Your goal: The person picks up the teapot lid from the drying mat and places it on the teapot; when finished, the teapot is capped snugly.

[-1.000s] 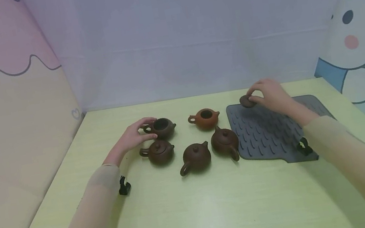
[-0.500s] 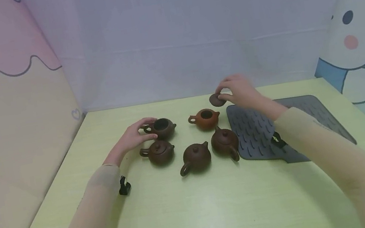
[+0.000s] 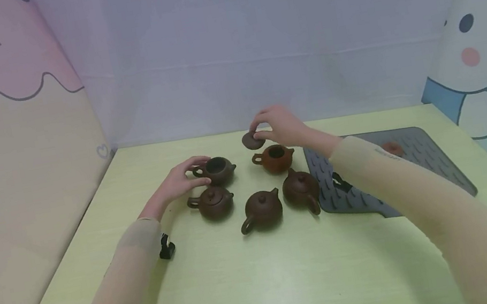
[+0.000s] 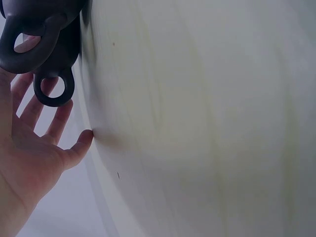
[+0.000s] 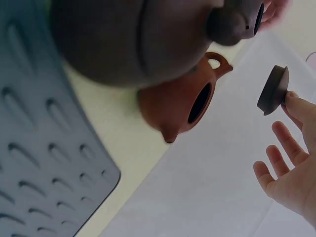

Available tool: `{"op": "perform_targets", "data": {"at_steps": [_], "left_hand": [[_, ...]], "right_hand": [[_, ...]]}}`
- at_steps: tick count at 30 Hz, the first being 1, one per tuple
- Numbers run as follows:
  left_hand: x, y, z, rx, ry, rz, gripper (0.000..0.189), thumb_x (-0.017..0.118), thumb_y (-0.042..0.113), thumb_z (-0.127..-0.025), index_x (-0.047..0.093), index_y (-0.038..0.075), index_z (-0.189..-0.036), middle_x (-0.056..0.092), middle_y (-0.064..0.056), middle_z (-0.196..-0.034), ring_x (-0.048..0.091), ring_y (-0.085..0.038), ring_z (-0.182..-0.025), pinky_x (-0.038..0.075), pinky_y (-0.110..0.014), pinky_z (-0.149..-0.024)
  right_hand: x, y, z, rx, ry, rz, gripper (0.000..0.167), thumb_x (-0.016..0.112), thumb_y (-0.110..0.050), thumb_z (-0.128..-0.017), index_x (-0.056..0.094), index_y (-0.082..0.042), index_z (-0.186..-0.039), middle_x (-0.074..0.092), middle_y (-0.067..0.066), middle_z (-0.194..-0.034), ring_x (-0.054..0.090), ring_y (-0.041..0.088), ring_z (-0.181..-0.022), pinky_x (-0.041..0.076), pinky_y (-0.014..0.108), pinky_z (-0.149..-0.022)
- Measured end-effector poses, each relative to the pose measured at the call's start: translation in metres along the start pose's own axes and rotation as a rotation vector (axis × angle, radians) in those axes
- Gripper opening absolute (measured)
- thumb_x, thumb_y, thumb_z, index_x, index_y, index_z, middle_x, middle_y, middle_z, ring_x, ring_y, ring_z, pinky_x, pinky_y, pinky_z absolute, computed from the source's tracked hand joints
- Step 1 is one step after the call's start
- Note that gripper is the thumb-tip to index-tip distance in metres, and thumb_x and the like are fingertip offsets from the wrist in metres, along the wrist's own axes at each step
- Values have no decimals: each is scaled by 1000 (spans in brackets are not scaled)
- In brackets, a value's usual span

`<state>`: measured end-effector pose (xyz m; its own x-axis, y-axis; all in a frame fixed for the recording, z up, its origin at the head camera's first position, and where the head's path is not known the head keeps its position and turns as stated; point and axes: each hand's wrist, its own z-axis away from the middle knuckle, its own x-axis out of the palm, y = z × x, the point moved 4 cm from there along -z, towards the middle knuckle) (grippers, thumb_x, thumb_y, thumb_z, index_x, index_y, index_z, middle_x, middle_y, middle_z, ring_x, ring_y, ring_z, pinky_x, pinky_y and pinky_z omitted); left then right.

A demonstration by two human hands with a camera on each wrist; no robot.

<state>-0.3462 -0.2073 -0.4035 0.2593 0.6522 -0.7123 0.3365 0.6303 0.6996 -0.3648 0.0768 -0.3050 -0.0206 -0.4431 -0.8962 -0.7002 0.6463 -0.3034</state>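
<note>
My right hand (image 3: 280, 126) pinches a dark brown teapot lid (image 3: 252, 140) above the back of the table. In the right wrist view, the lid (image 5: 274, 90) is tilted, with its knob between thumb and finger. My left hand (image 3: 182, 178) holds a lidless dark teapot (image 3: 220, 171) at its handle side, thumb at the near side and fingers at the far side. In the left wrist view, handles partly cover this hand (image 4: 37, 153). Between the hands stands a lidless reddish teapot (image 3: 276, 160), just below and to the right of the held lid.
Three lidded dark teapots stand nearer: left (image 3: 215, 203), middle (image 3: 263, 209) and right (image 3: 301, 189). A grey ridged mat (image 3: 436, 161) lies at the right with a reddish lid (image 3: 392, 149) on it. Walls border the table's back and left.
My right hand has carried the dark lid leftward from over the mat, past the reddish teapot. The reddish lid on the mat has come into view. My left hand stays at its teapot.
</note>
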Motion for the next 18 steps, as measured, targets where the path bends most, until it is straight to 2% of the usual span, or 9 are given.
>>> {"op": "perform_targets", "data": {"at_steps": [5,12,18], "left_hand": [[0,0,0,-7,0,-5,60,75,26,-88,49,22,-143,58,-8,-141,50,-33,-132,36,-57,-111],[1,-1,-3,5,5,-1,60,75,29,-88,50,22,-142,59,-7,-140,51,-32,-131,36,-55,-112],[1,-3,-3,-1,10,-4,59,75,29,-88,51,24,-141,59,-6,-139,52,-31,-130,38,-54,-110]], "right_hand": [[12,-18,-14,-9,-35,-5,19,70,-21,-93,75,-10,-107,72,9,-115,63,29,-115,46,42,-102],[24,-36,-29,-12,-66,4,18,67,-22,-94,74,-13,-108,71,8,-119,60,27,-120,36,45,-112],[34,-45,-39,-18,-82,1,17,68,-25,-94,75,-15,-107,70,6,-121,57,26,-122,32,44,-114]]}}
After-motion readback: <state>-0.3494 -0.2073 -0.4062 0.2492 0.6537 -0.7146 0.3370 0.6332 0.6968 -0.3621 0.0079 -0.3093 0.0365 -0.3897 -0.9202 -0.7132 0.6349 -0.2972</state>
